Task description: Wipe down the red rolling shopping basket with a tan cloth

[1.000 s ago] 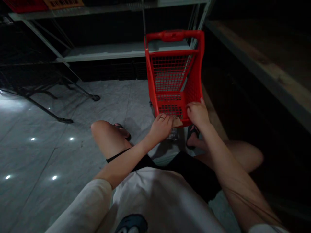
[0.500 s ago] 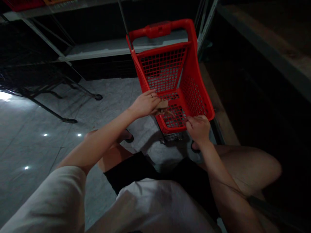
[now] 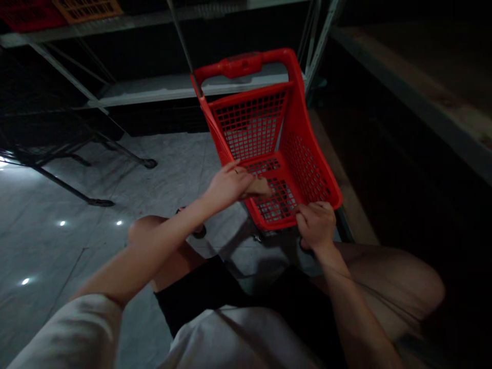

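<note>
Basket [image 3: 292, 154]: on the floor [image 3: 77, 246], directly in front of the seated person's knees, tilted, handle [image 3: 240, 64] at the far end. Left hand [image 3: 228, 185]: over the basket's left wall, reaching inside above its bottom. Right hand [image 3: 317, 224]: on the basket's near rim. Shelf [image 3: 161, 87]: behind the basket, low against the far side. Metal rack legs [image 3: 96, 200]: on the floor, left of the basket, well apart from it. Ledge [image 3: 423, 97]: right of the basket, running away from the person.

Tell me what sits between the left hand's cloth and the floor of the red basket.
Nothing visible. The left hand presses the small tan cloth straight onto the red basket floor, while the right hand grips the near rim.
</note>
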